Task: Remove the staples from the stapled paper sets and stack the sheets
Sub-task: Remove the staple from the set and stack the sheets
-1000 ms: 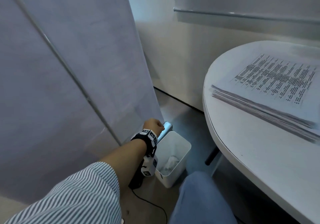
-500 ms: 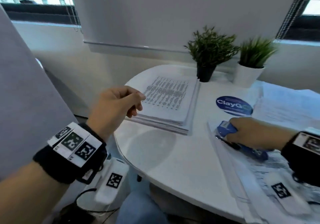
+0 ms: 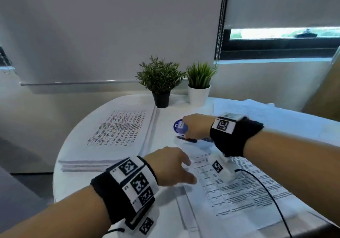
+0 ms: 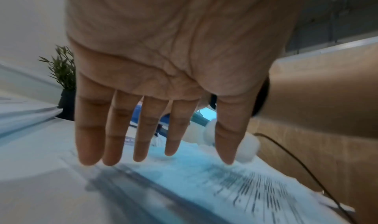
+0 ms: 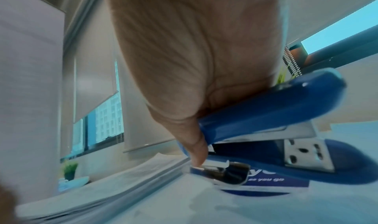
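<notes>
Progress: I judge mid-task | done: tall stack of sheets [image 3: 117,129] at the tabletop [image 3: 77,188] left edge | left: stapled papers [image 3: 237,191] along the near right edge | my right hand [image 3: 196,127] grip wraps the blue stapler [image 5: 272,107] at tabletop centre | my left hand [image 3: 169,166] grip spread flat, empty, over those papers.

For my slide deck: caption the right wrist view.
Right hand grips a blue stapler at the corner of a paper set.
</notes>
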`<state>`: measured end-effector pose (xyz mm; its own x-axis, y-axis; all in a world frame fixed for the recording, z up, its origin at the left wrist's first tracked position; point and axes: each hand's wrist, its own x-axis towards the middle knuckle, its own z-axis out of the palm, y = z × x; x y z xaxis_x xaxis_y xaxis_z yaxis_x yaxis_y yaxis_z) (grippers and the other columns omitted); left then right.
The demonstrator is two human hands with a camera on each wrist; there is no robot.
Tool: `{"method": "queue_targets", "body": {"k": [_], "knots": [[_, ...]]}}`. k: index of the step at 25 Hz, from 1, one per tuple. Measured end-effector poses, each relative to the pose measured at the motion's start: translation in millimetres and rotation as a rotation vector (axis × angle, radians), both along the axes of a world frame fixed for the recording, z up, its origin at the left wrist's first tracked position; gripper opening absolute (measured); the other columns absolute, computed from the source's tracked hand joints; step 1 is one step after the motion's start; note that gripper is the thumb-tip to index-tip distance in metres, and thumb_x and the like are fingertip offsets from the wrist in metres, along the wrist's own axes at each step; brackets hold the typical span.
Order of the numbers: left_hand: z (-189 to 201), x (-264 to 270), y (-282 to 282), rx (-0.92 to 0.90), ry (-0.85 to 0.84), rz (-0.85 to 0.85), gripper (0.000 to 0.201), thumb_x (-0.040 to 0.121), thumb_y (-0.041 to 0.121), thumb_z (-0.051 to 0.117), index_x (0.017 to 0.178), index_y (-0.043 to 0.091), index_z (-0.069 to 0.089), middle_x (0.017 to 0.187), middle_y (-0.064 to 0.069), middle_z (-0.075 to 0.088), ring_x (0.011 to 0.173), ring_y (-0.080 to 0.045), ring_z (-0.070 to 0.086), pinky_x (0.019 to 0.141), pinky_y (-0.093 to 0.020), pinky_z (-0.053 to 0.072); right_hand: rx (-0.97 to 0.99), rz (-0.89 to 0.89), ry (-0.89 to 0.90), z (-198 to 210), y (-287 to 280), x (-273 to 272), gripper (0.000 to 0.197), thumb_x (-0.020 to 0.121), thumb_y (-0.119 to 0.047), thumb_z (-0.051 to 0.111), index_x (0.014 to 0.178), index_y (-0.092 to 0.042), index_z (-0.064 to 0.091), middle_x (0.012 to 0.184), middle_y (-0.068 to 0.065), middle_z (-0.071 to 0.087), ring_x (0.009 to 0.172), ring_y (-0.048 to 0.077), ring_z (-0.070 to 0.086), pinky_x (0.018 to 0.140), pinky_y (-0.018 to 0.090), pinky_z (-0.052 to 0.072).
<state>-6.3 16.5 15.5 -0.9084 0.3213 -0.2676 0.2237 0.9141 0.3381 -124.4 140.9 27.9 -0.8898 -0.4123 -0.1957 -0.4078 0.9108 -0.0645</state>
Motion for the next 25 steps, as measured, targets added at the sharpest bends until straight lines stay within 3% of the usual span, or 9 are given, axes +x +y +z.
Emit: {"method": "queue_targets", "body": {"k": [1,3,5,7,10,16,20,22,25], "knots": [[-6.6,-1.9,6.4,-0.081,-0.002,-0.020,0.054,0.077,0.060,0.068,0.118,0.026,0.066,0.123,0.004,0.064,0.110,-0.016,0.059,0.094,-0.034,0.049,0.017,0.000,0.026,0.9,0.3,-10.5,0.031,0.095,-0.019,0.052,0.066,-0.012,0.044,0.067,0.002,0.048,0.063,0.021,0.050,0.050,0.023,0.032],[-15.5,-2.7,16.0,-0.218,0.009,-0.067,0.055,0.071,0.064,0.070,0.096,0.016,0.067,0.106,-0.002,0.067,0.097,-0.023,0.062,0.081,-0.035,0.051,0.081,0.018,0.044,-2.3,0.5,-29.3,0.013,0.095,-0.018,0.053,0.098,-0.006,0.058,0.096,0.010,0.062,0.093,0.031,0.060,0.067,0.027,0.043],[-17.3,-0.6,23.4,-0.307,0.031,-0.093,0.056,0.068,0.065,0.072,0.083,0.012,0.062,0.093,-0.005,0.064,0.085,-0.024,0.060,0.069,-0.034,0.049,0.126,0.016,0.055,-12.5,-1.9,-46.2,0.033,0.095,-0.019,0.055,0.124,-0.002,0.053,0.122,0.014,0.061,0.111,0.034,0.059,0.085,0.034,0.047],[-15.5,3.1,29.0,-0.370,0.045,-0.116,0.055,0.070,0.065,0.071,0.077,0.012,0.056,0.092,-0.005,0.061,0.081,-0.024,0.056,0.066,-0.032,0.047,0.135,0.013,0.069,-25.1,-5.2,-57.7,0.035,0.095,-0.020,0.056,0.126,-0.004,0.054,0.127,0.014,0.059,0.115,0.036,0.056,0.094,0.041,0.048],[-15.0,4.6,31.6,-0.428,0.062,-0.146,0.057,0.072,0.065,0.069,0.068,0.014,0.046,0.092,-0.005,0.061,0.076,-0.023,0.055,0.064,-0.031,0.045,0.138,0.029,0.043,-35.7,-10.7,-67.0,0.034,0.092,-0.023,0.058,0.122,-0.006,0.058,0.124,0.013,0.061,0.115,0.036,0.056,0.097,0.049,0.046],[-15.1,4.8,33.1,-0.442,0.062,-0.150,0.052,0.073,0.065,0.069,0.079,0.015,0.053,0.092,-0.005,0.062,0.075,-0.022,0.053,0.062,-0.031,0.043,0.078,0.124,-0.010,-33.8,-14.4,-60.2,0.037,0.090,-0.037,0.059,0.107,-0.005,0.058,0.111,0.014,0.064,0.103,0.034,0.060,0.090,0.041,0.049],[-17.4,6.2,30.1,-0.403,0.070,-0.136,0.054,0.073,0.064,0.070,0.069,0.015,0.047,0.087,-0.004,0.062,0.074,-0.022,0.055,0.063,-0.032,0.045,-0.018,0.232,0.120,-12.2,-4.0,-32.7,0.019,0.085,-0.028,0.063,0.088,-0.012,0.053,0.098,0.007,0.059,0.090,0.026,0.054,0.074,0.032,0.044],[-17.8,5.6,29.1,-0.387,0.069,-0.127,0.053,0.073,0.063,0.070,0.072,0.015,0.049,0.088,-0.004,0.062,0.073,-0.021,0.053,0.062,-0.032,0.043,0.002,0.199,-0.005,0.3,6.3,-16.2,0.035,0.079,-0.034,0.074,0.105,-0.013,0.064,0.107,0.003,0.064,0.093,0.020,0.057,0.078,0.031,0.046],[-17.1,5.0,29.2,-0.354,0.052,-0.102,0.052,0.072,0.060,0.073,0.092,0.013,0.060,0.097,-0.004,0.064,0.081,-0.022,0.055,0.066,-0.032,0.043,0.246,0.136,-0.234,4.1,21.6,-0.3,0.083,0.068,-0.050,0.082,0.138,-0.021,0.049,0.136,-0.005,0.052,0.120,0.016,0.051,0.099,0.032,0.042]]}}
